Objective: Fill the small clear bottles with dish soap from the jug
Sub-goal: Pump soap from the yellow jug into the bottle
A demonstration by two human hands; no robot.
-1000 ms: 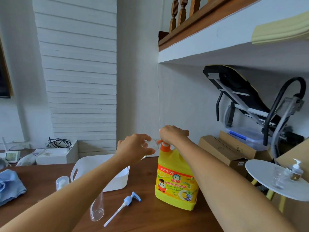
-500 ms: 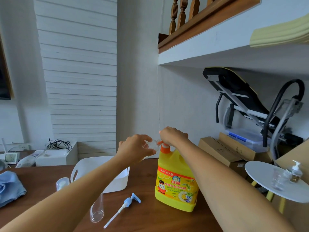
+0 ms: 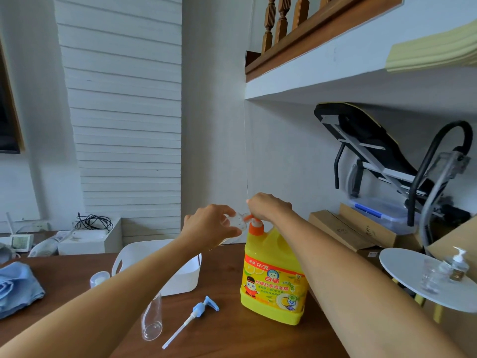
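Note:
A yellow dish soap jug with an orange pump stands upright on the brown table. My right hand rests on top of the pump head, fingers curled over it. My left hand holds a small clear bottle tilted with its mouth at the orange spout. A second clear bottle lies on the table near my left forearm. Beside it lies a loose blue pump with a white tube.
A white plastic basket stands behind my left arm, a small white cap to its left and a blue cloth at the table's left edge. Right of the table, a round white side table carries a pump bottle and a glass. Cardboard boxes sit behind.
Both hands stay at the jug's pump with hardly any shift; the camera view has tilted slightly.

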